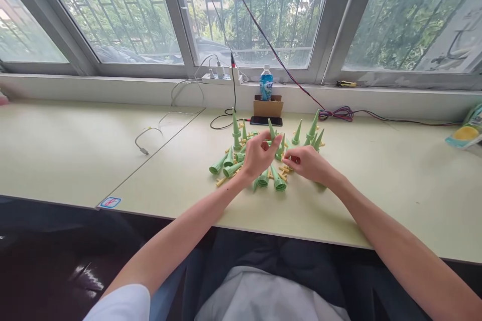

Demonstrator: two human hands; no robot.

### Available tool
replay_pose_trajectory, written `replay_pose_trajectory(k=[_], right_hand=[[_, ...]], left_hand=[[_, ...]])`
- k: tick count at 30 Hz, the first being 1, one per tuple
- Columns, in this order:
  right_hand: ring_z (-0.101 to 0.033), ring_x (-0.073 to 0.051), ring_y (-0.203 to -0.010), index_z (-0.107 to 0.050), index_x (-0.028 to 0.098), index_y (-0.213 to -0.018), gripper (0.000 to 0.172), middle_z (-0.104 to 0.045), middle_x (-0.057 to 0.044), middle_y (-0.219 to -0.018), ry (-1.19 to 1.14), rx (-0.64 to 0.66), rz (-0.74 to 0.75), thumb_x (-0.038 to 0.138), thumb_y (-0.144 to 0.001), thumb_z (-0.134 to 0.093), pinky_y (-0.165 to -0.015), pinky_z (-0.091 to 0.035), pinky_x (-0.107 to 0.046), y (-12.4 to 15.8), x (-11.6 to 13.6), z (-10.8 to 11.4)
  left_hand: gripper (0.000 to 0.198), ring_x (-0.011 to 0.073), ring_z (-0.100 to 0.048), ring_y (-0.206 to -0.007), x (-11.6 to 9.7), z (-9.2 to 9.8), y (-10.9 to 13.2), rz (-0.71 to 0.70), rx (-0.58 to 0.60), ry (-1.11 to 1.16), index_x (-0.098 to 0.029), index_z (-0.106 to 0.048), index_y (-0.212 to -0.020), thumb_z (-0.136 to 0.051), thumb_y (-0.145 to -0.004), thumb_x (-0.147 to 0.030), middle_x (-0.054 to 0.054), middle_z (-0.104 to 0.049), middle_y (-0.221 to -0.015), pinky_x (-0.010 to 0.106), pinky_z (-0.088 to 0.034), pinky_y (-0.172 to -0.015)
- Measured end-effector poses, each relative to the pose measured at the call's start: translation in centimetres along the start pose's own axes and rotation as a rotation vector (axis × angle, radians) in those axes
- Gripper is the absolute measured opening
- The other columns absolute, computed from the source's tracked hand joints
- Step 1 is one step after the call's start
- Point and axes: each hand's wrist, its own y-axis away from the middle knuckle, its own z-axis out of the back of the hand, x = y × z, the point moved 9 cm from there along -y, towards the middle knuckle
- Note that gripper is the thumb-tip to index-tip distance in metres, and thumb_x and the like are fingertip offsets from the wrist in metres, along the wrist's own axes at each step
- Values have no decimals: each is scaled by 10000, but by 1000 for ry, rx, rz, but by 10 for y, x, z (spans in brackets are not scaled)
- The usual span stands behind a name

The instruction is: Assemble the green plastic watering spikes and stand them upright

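While cones (278, 180) crowd the left hand (259, 155), table edges (280, 233) lie apart.

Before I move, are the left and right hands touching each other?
Apart. The head view shows a narrow gap between the left hand and the right hand, the left sitting slightly higher in the picture.

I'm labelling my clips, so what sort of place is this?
Probably an indoor workroom: a long pale-yellow tabletop runs beneath wide grey-framed glass windows, and many light-green plastic cones are clustered on it among short yellow peg-shaped pieces.
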Motion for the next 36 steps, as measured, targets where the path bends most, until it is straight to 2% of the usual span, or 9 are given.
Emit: replay_pose_trajectory(k=[5, 12, 17, 27, 36], right_hand=[[-416, -107, -549, -631, 180, -711, 230, -524, 15, -583, 15, 14, -19, 275, -888, -518, -569, -320, -254, 0, 2, 1], [-385, -114, -552, -642, 181, -703, 280, -507, 11, -582, 28, -26, -10, 277, -907, -475, -567, -305, -266, 0, 3, 7], [-391, -103, -507, -702, 196, -745, 225, -521, 21, -542, 62, 72, -68, 285, -872, -538, -544, -297, -260, 1, 0, 2], [-469, -115, -548, -758, 206, -885, 183, -612, -11, -614, 189, 197, -80, 238, -846, -582, -552, -308, -256, 4, 5, -13], [-492, -125, -559, -729, 196, -879, 159, -637, -27, -656, 213, 226, -92, 208, -859, -572, -554, -313, -258, 3, 2, -18]], left_hand=[[413, 60, -362, -423, 5, -4, 0, 56, 43, 101, -188, -505, -717, -595, -858, -566, -39, -456, -603, 230, -250, -409], [443, 73, -358, -393, 6, -3, 0, 88, 42, 125, -191, -528, -715, -510, -899, -594, -58, -359, -504, 237, -257, -397], [461, 72, -363, -389, 4, -3, -1, 87, 42, 130, -187, -526, -700, -513, -892, -606, -59, -378, -492, 244, -291, -399], [452, 69, -435, -356, 9, -6, -1, 103, 66, 157, -190, -490, -699, -524, -891, -598, -54, -404, -531, 227, -288, -356], [449, 75, -485, -361, 12, -9, -1, 116, 95, 157, -185, -522, -731, -521, -889, -605, -40, -465, -565, 218, -326, -339]])
